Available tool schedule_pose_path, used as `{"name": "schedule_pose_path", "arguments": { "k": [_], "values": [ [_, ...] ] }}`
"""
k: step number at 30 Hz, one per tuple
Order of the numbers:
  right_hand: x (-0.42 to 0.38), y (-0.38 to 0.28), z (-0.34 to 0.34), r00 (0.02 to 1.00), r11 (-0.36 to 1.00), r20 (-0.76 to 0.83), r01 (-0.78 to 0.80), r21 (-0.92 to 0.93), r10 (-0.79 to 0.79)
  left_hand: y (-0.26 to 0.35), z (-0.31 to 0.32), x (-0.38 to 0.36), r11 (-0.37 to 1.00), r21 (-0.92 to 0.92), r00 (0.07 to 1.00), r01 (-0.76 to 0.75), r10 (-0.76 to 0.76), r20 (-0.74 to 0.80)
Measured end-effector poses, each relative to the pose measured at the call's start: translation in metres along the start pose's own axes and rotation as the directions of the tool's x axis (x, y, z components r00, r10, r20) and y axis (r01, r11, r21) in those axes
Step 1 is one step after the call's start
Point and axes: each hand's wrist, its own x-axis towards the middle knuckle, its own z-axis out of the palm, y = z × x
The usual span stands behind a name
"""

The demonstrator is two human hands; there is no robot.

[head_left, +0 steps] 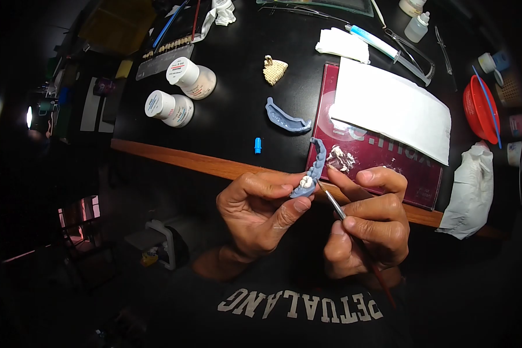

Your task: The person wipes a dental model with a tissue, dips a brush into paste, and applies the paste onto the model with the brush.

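Between its thumb and fingers my left hand [258, 211] pinches a blue-grey dental model [315, 165], a curved row of teeth. On the model's near end sits a white tooth crown [306, 182]. My right hand [374, 223] grips a fine brush [335, 204] with a metal ferrule and dark red handle, its tip close to the crown end of the model. Behind the hands lies a maroon mixing slab [429, 180] with a smear of white paste [341, 159]. Another blue-grey dental model piece [287, 118] rests on the table beside the slab.
Two white-capped jars [198, 80] [171, 108] stand at left. A honeycomb firing tray [275, 70] and a small blue plastic piece [258, 145] lie mid-table. White tissue [391, 104] covers part of the slab. A syringe [374, 43], scissors-like tool [414, 58] and red bowl [480, 107] are at right.
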Motion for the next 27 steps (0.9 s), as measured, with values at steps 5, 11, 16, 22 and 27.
{"name": "schedule_pose_path", "arguments": {
  "k": [5, 11, 16, 22, 27],
  "values": [
    [0.0006, -0.0001, 0.0003, 1.000, 1.000, 0.008, 0.006, -0.008, -0.006, 0.0010, 0.0003, 0.0008, 0.997, -0.080, 1.000, -0.001, 0.001, 0.000],
    [0.0002, -0.0009, 0.0024, 1.000, 1.000, -0.003, -0.008, 0.004, 0.008, -0.0007, 0.0003, 0.0004, 0.997, -0.072, 1.000, -0.017, 0.017, -0.003],
    [0.0006, -0.0013, 0.0021, 1.000, 1.000, 0.002, -0.013, 0.005, 0.013, 0.0001, 0.0001, -0.0003, 1.000, 0.014, 1.000, 0.000, 0.000, -0.006],
    [0.0006, -0.0020, -0.0005, 0.999, 0.998, 0.010, -0.037, 0.044, 0.036, 0.0010, -0.0003, 0.0004, 0.999, -0.048, 1.000, 0.012, -0.012, 0.000],
    [0.0039, -0.0061, -0.0055, 0.999, 0.997, -0.004, -0.049, 0.055, 0.049, 0.0051, -0.0015, 0.0030, 0.989, -0.133, 0.997, 0.071, -0.071, 0.008]
  ]
}}
